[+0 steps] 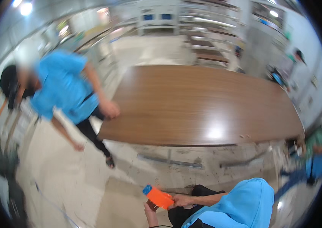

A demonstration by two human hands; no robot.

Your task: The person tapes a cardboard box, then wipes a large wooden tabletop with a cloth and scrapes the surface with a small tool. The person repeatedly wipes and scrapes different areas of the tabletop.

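Note:
In my right hand (pixel 183 200) is an orange block-shaped thing with a blue end (pixel 160 197), tilted with the blue end up and to the left; its kind is not clear. My left hand (pixel 150 216) comes up from the lower edge, just under and beside the orange thing. Its fingers close around something small and brown (pixel 151 205), partly covered and blurred. Both hands are low in front of my body, apart from the large brown wood-grain tabletop (pixel 199 102). Two small pale bits (pixel 245 136) lie near its front edge.
A co-worker in a blue shirt (pixel 64 83) stands at the tabletop's left end, one hand on its edge. Another person (pixel 295 74) is at the far right, and one in blue (pixel 316 163) crouches at the right. A rack of brown panels (pixel 208 45) stands behind. Grey metal bars (pixel 170 162) are below the front edge.

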